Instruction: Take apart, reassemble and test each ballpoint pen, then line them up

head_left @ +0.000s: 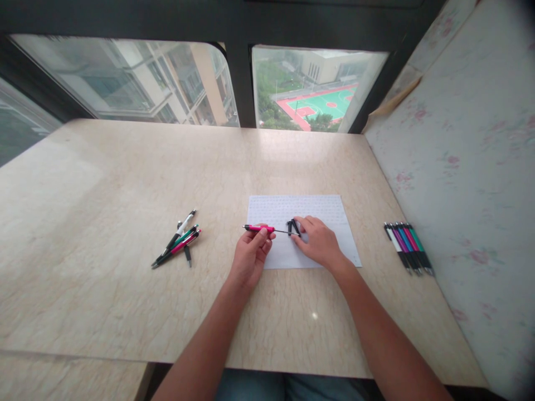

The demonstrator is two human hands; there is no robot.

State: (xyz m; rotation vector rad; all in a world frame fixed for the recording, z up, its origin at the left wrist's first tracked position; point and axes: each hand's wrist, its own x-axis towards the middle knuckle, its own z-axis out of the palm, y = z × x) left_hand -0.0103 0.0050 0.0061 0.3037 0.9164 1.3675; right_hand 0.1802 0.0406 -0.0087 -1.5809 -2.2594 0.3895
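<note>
Left hand [247,257]: fingers pinching a pink pen barrel with a black end [253,228], held level over the paper's left edge.
Refill: thin dark rod [282,231] sticking out of the barrel toward the right hand.
Right hand [318,240]: thumb and index curved around two short black cylindrical pieces [296,226] (I can't tell whether they grip the rod's tip).
Paper: white sheet with faint rows of marks [307,204], under both.
Left pile: mixed-colour pens [183,244], overlapping.
Right row: I see multicoloured pens [410,245] side by side.
</note>
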